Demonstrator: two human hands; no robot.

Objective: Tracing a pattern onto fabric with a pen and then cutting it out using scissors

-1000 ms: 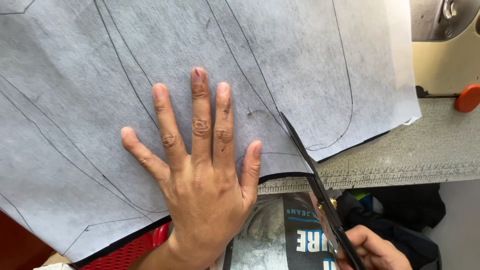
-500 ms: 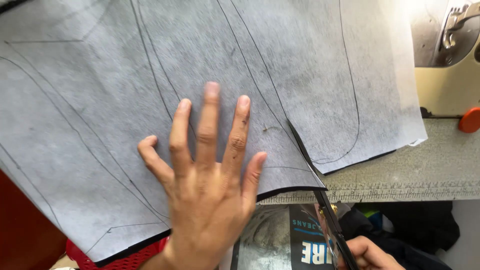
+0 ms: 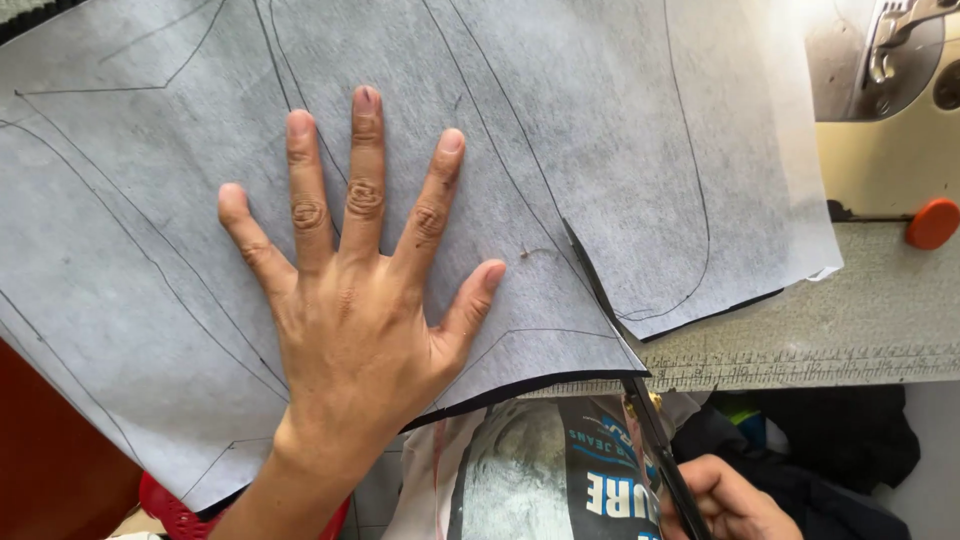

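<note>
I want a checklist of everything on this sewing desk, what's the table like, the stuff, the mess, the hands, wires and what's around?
Surface: grey worktable with a ruler strip along its front edge.
Job's things: grey sheet of interfacing with drawn black pattern lines, a dark layer showing under its edge; dark-bladed scissors cutting into it along a line.
Clutter: nothing seen on the table.
Hands: left hand pressed flat on the sheet, fingers spread; right hand below the table edge, gripping the scissors.
Cables: nothing seen.
Surroundings: cream sewing machine with an orange round knob at right; printed plastic bag, dark cloth and a red plastic thing below.
</note>
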